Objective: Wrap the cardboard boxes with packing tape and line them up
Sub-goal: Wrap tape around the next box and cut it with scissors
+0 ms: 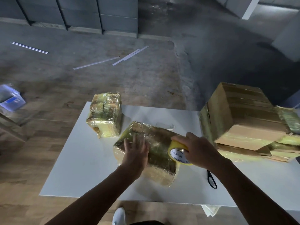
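Head view: left hand (136, 151) flat on wrapped box (159, 143), right hand (198, 149) grips tape roll (177, 152).

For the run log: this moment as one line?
left hand flat on tape-wrapped cardboard box | right hand grips yellow tape roll | black scissors on white table

Left hand (135, 150) flat on wrapped box (155, 143); right hand (198, 149) grips tape roll (177, 152).

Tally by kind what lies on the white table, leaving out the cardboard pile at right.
Tape-wrapped cardboard boxes: 2
Yellow packing tape roll: 1
Black-handled scissors: 1
Crumpled clear scrap: 1
Total: 5
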`<state>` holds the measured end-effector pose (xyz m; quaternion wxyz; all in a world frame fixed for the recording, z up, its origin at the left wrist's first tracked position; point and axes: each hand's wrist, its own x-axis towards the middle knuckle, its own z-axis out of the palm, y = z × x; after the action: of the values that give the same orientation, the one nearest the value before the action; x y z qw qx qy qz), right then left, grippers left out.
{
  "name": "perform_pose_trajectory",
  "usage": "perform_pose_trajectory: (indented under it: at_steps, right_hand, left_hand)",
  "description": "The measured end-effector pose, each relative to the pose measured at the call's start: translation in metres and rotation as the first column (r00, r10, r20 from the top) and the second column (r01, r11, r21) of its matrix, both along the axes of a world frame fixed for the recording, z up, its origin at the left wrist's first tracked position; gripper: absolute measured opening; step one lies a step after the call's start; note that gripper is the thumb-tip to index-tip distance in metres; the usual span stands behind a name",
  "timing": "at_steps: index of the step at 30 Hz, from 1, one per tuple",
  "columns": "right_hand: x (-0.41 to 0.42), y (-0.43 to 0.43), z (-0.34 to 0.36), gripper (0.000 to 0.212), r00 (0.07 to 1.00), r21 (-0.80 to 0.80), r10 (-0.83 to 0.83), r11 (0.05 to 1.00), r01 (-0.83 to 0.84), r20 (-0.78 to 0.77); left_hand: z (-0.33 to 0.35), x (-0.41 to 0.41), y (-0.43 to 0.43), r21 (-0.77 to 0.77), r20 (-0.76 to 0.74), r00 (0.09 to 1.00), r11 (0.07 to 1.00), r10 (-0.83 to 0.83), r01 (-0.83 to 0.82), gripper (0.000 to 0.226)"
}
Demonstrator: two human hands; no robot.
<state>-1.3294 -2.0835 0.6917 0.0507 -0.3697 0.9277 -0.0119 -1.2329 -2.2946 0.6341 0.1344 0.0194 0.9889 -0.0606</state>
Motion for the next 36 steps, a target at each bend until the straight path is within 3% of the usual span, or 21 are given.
perform_pose_trajectory:
  at_steps: [4,8,12,16,19,21,25,29,33,36]
  right_hand:
    - [-0.001,0.006,-0.012,0.073,0.991,-0.184,0.018,0.983,0.007,0.134]
    - [0.007,0.024,-0.042,0.079,0.939,-0.500,-0.057,0.834,0.231,0.338]
    - [0.016,0.032,-0.061,0.079,0.941,-0.611,-0.080,0.741,0.278,0.330]
    - [0.015,0.027,-0.044,0.065,0.958,-0.528,-0.063,0.823,0.208,0.280]
    - [0.015,0.041,-0.031,0.050,0.993,-0.425,-0.033,0.902,0.079,0.115]
    - [0.012,0.063,-0.029,0.045,0.999,-0.272,-0.025,0.962,0.032,0.027]
    - [0.019,0.075,-0.035,0.053,0.994,-0.048,-0.064,0.996,0.068,0.090]
    - [0.021,0.058,-0.043,0.056,0.994,-0.072,-0.072,0.994,0.078,0.085]
    - [0.019,0.057,-0.048,0.059,0.991,-0.097,-0.099,0.990,0.107,0.087]
    - [0.017,0.057,-0.056,0.056,0.981,-0.180,-0.096,0.976,0.126,0.169]
  left_hand:
    - [0.001,-0.003,0.031,0.082,0.040,0.997,0.995,-0.064,0.061,0.075]
    - [-0.004,-0.004,0.037,0.052,0.072,0.997,0.998,-0.022,0.018,0.081]
    - [-0.001,-0.007,0.044,0.040,0.122,0.992,0.999,0.002,-0.007,0.076]
    - [0.001,-0.010,0.043,0.028,0.149,0.989,1.000,0.006,-0.011,0.079]
    - [-0.001,-0.010,0.039,0.036,0.143,0.990,0.999,0.009,-0.014,0.084]
    - [0.000,-0.011,0.039,0.035,0.145,0.989,0.999,0.006,-0.012,0.086]
    - [0.005,-0.011,0.052,-0.037,0.171,0.985,0.999,0.005,0.001,0.075]
    - [0.013,-0.013,0.066,-0.141,0.120,0.989,0.984,-0.089,0.106,0.060]
    - [0.008,-0.008,0.079,0.032,0.063,0.980,0.982,-0.189,0.187,0.072]
    - [0.005,-0.006,0.085,0.037,0.055,0.986,0.987,-0.157,0.155,0.072]
